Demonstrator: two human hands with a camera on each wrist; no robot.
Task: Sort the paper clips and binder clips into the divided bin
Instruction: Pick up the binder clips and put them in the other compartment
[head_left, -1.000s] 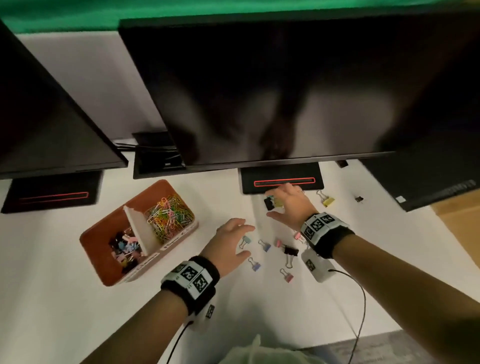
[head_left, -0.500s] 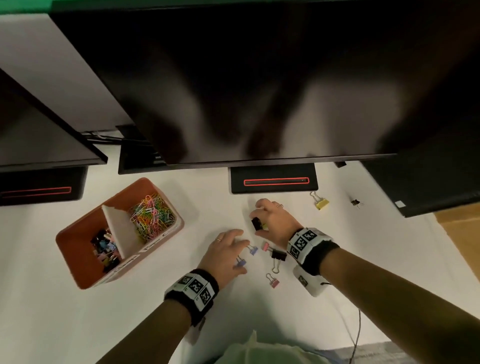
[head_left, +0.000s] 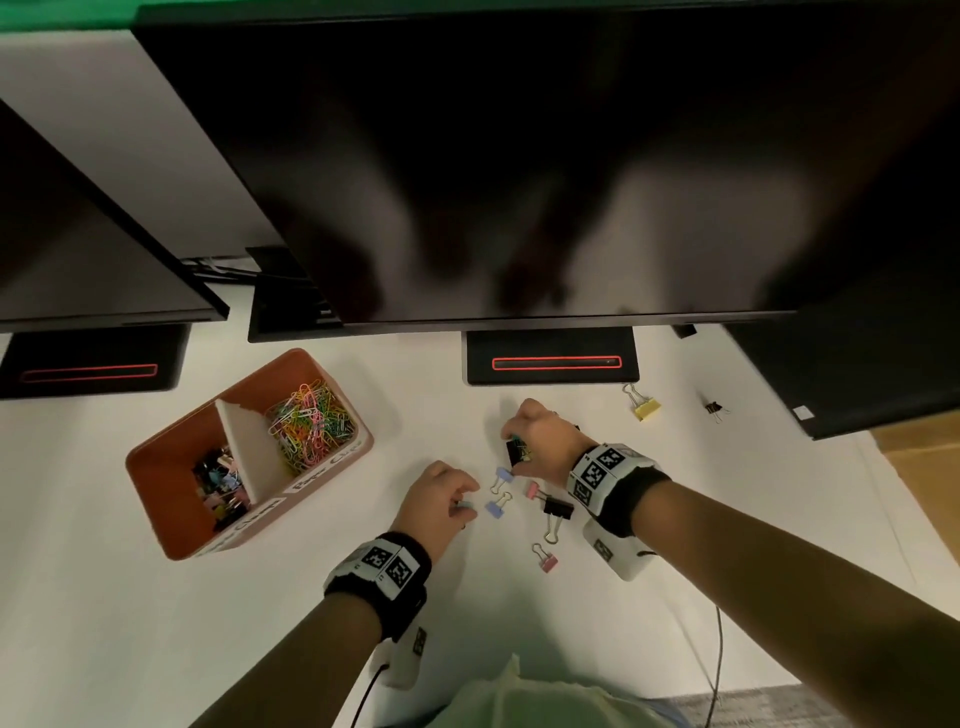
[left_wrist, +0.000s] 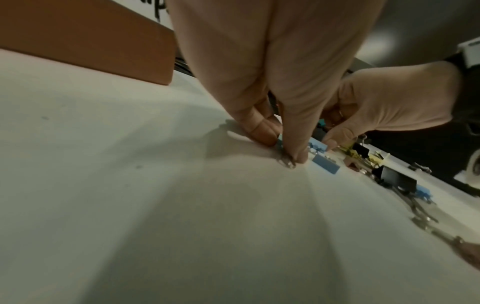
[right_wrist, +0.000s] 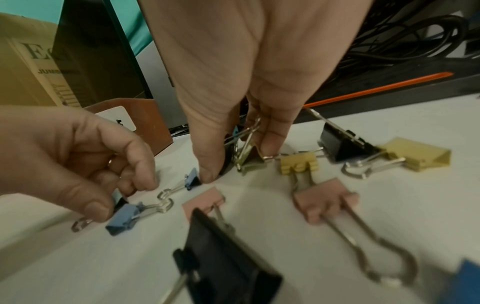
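Observation:
The orange divided bin (head_left: 171, 467) stands at the left, with coloured paper clips (head_left: 311, 421) in its far part and binder clips (head_left: 221, 488) in its near part. My left hand (head_left: 462, 506) pinches a small light-blue binder clip (left_wrist: 280, 142) that lies on the table. My right hand (head_left: 511, 452) grips a bunch of binder clips (right_wrist: 244, 152), black and yellow-green, and its thumb touches a blue clip (right_wrist: 192, 181). Between the hands lies another blue clip (head_left: 496, 508), and a pink (head_left: 532, 489) and a black clip (head_left: 558, 508) lie near my right wrist.
A second pink clip (head_left: 548, 562) lies nearer to me. A yellow clip (head_left: 647, 409) and a tiny black clip (head_left: 714, 408) lie at the far right by the monitor stand (head_left: 553, 361). Monitors overhang the back of the white table (head_left: 156, 623).
My right hand came back from the monitor stand with its clips and set its thumb by the blue clip. My left hand closed its fingers on the small light-blue clip.

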